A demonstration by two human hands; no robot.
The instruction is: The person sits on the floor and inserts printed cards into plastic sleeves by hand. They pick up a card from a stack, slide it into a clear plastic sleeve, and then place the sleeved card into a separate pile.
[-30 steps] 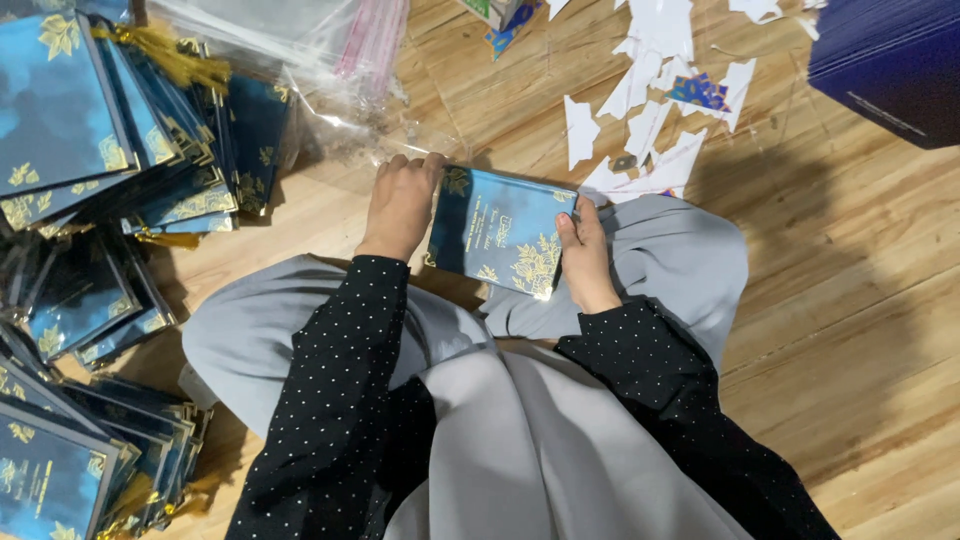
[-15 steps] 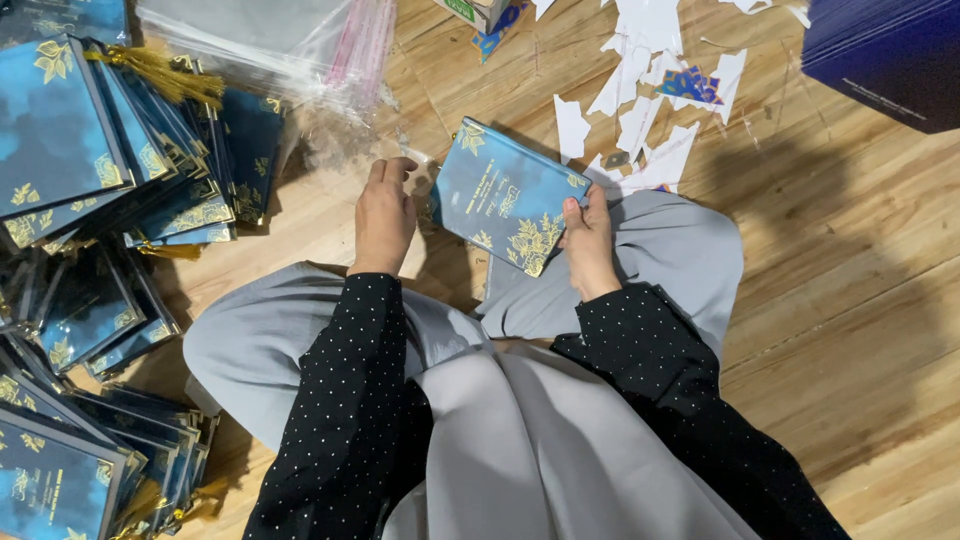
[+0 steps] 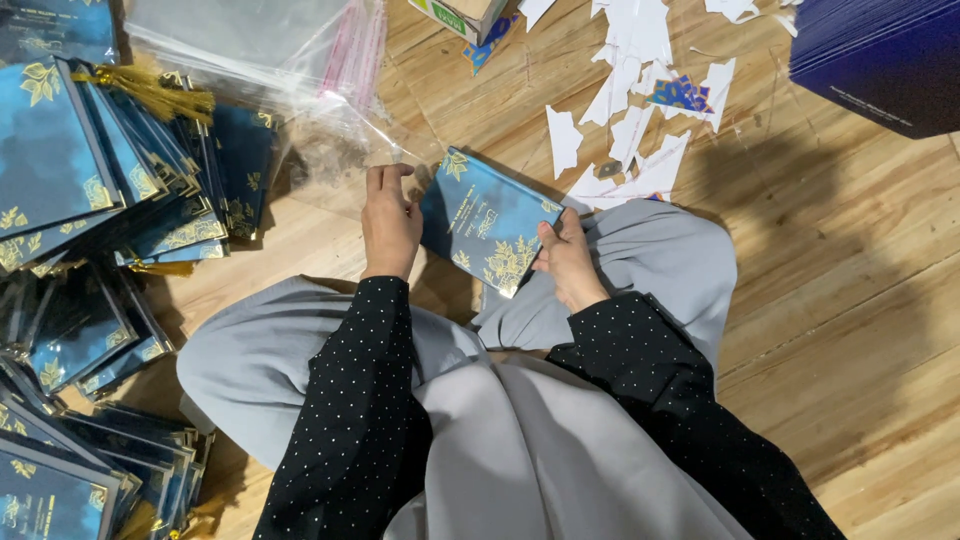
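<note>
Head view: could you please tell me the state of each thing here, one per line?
Blue card: unbagged, held at its right edge by the right hand.
Clear plastic bag: empty, at the left hand.
Stacked blue cards: fanned in piles on the floor.
White paper scraps: scattered loose.

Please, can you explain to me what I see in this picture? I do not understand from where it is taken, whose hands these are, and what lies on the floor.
The camera sits on a person's head and looks down at their lap. The person sits on a wooden floor. The right hand holds a blue card with gold flowers. The left hand touches a clear plastic sleeve. At the left lie piles of similar blue cards. Further up are white paper scraps and a dark blue stack.
</note>
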